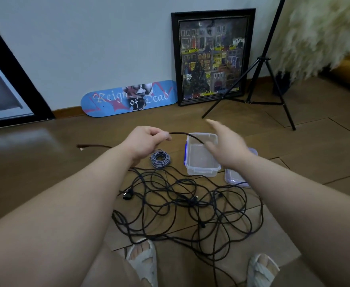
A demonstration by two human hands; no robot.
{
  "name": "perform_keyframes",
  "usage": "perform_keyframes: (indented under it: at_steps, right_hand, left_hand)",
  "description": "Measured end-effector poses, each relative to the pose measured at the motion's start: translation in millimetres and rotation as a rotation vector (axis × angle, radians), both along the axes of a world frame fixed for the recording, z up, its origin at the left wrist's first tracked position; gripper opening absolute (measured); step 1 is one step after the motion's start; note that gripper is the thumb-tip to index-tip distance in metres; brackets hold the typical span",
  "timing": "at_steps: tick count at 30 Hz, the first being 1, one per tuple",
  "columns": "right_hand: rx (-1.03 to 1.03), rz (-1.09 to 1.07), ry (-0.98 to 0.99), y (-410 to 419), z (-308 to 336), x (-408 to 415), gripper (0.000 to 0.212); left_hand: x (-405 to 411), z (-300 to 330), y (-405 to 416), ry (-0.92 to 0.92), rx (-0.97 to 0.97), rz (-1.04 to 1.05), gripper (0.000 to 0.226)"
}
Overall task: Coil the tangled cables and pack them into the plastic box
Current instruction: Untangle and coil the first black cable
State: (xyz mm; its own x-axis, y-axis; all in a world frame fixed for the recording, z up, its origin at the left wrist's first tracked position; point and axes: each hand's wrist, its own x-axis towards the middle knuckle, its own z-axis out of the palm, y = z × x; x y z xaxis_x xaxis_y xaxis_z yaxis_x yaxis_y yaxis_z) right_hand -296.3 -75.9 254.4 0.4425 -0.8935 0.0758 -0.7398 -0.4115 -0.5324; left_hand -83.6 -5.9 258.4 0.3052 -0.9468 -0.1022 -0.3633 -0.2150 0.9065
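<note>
- Left hand (147, 141) holds a dark braided cable (187, 136) in a closed grip, fingers curled around it; the free end w/ a small plug (80, 147) sticks out to the left, blurred.
- Right hand (226, 146) is open, fingers straight and a bit blurred, just over the cable where it arcs above the plastic box (203, 169). If it touches the cable already, I cannot tell.
- The box is on the wooden floor (45, 162), it looks empty, no lid on; its lid (235, 177) lies just beside, to the right.
- One grey-purple cable (160, 158) is coiled already and lies on the floor left of the box, not packed yet.
- The rest, a tangled pile of dark cables (186, 206), is spread between the box and the feet in white slippers (144, 261).
- Step in hand, as I judge: beginning to coil the dark cable from its end.
- To do it well: keep the left grip firm as anchor, let the right hand slide along and bring equal loops back to the left hand, approx. same size as the coil already made so it fits the box.
- Pull slowly; if a knot comes up from the pile, stop and free it, do not tug, the plugs can catch.
</note>
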Motion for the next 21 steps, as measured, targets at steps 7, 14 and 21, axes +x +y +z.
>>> perform_keyframes:
  at_steps: [7, 14, 21]
  right_hand:
    - [0.076, -0.175, -0.128, -9, -5, 6, 0.031]
    - [0.179, -0.472, 0.058, -32, -17, -26, 0.027]
    - [-0.005, 0.142, -0.194, 8, 3, 18, 0.032]
  left_hand:
    - [-20, 3, -4, 0.142, 0.063, -0.086, 0.021]
    - [-7, 0, 0, 0.426, 0.177, -0.042, 0.023]
    - [-41, 13, -10, 0.587, 0.183, -0.155, 0.029]
